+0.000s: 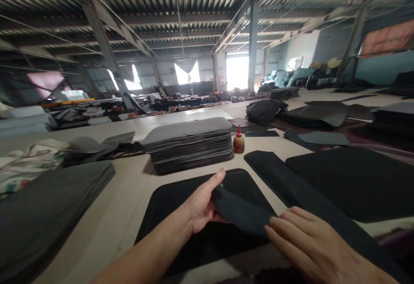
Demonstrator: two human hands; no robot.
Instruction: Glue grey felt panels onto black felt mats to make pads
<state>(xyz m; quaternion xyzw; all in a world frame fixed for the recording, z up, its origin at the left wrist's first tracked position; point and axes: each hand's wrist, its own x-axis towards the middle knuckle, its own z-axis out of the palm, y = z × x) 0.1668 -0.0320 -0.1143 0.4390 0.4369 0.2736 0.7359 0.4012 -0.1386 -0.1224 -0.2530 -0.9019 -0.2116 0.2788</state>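
A dark fabric strip (244, 210) stretches between my two hands, above a black rounded panel (174, 202) lying on the table. My left hand (203, 202) grips the strip's left end, with the thumb pointing up and the other fingers behind the fabric. At the strip's right end, my right hand (300, 236) is closed on it, palm down, its fingertips partly hidden. Behind the panel stands a tall stack of grey pieces (194, 146). A small amber bottle with a red nozzle (238, 142) is just right of that stack.
Long dark strips (291, 185) and a large black panel (355, 180) lie on the right. Dark sheets (51, 210) are piled at the left, near a patterned cloth (32, 165). A dark bundle (265, 110) sits farther back on the pale table (124, 189).
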